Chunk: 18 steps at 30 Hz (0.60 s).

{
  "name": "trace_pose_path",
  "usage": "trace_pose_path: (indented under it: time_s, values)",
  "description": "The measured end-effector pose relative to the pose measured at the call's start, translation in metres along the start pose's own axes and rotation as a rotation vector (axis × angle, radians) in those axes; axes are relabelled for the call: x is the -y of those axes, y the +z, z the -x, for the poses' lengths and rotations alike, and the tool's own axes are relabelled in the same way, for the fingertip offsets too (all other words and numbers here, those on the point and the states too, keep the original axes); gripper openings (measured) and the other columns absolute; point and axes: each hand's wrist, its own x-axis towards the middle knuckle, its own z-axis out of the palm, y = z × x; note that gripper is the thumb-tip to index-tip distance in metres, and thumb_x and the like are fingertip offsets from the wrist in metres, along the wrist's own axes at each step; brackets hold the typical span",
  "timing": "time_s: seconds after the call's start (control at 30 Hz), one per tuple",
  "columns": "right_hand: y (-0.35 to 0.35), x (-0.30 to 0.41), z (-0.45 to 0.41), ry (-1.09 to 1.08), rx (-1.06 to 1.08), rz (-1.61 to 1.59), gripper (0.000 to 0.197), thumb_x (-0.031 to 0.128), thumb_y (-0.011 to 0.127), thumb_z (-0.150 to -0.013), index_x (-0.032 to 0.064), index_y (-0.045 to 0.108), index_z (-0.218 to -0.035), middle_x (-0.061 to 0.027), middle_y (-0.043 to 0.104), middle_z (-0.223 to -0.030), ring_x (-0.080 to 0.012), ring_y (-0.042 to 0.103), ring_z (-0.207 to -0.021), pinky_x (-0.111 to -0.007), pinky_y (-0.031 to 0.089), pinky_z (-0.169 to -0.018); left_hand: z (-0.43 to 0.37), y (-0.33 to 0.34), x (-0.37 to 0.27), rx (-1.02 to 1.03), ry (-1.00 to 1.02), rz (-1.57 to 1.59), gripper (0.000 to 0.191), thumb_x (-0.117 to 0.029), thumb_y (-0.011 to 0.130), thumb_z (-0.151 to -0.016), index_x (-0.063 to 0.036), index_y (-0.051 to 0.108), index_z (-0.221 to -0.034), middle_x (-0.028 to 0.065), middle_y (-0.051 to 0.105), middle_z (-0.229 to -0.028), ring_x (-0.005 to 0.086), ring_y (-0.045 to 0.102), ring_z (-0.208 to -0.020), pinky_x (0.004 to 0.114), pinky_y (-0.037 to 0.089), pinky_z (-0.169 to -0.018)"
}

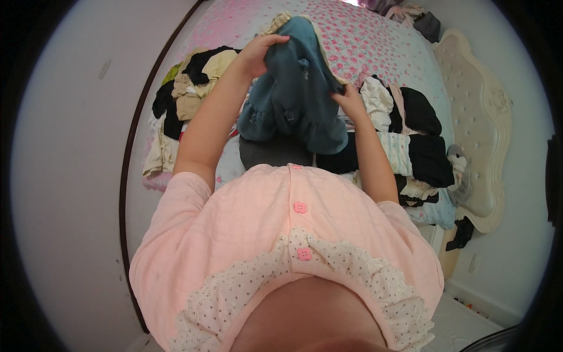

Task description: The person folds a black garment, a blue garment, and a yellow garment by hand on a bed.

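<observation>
A blue denim-like garment (303, 97) with ruffled lower edges, small dark flower-like decorations and a cream trim hangs spread between my hands, above the bed. My left hand (259, 53) grips its upper left part, near a gathered cream edge, thumb lying over the cloth. Lower on the other side, my right hand (349, 102) pinches the garment's right edge beside the cream trim. Beneath the ruffles, part of a dark grey surface (275, 154) shows; what it belongs to is unclear. The garment hides the middle of the bed behind it.
A floral bedspread (352, 39) covers the bed. Piled clothes (189, 97) lie on the left; folded black, white and patterned clothes (396, 152) lie on the right. A tufted cream headboard (475, 132) stands right, with a grey plush toy (457, 160) beside it. A wall (66, 176) rises left.
</observation>
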Motion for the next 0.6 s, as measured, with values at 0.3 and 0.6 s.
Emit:
trace_pose_path:
  time_s: [0.3,0.6]
  values:
    - [0.006,-0.045,-0.011,-0.329,0.202,0.324,0.041,0.007,0.049,-0.072,0.0046,0.043,-0.112,-0.007,0.047,-0.109,-0.0192,0.046,-0.097,-0.03,0.032,-0.087,0.009,0.025,0.025,0.379,-0.305,0.136,0.031,-0.009,0.046,-0.074,0.0067,0.048,-0.101,0.0163,0.057,-0.093,0.0214,0.057,-0.082,0.031,0.046,-0.075]
    - [0.018,-0.038,0.014,0.478,0.136,-0.753,0.043,0.004,0.052,-0.069,0.0044,0.042,-0.112,-0.0105,0.047,-0.108,-0.0235,0.048,-0.095,-0.036,0.038,-0.081,-0.002,0.009,0.025,0.278,-0.205,0.332,0.031,-0.013,0.041,-0.079,0.006,0.046,-0.103,0.0174,0.054,-0.099,0.024,0.055,-0.087,0.035,0.044,-0.079]
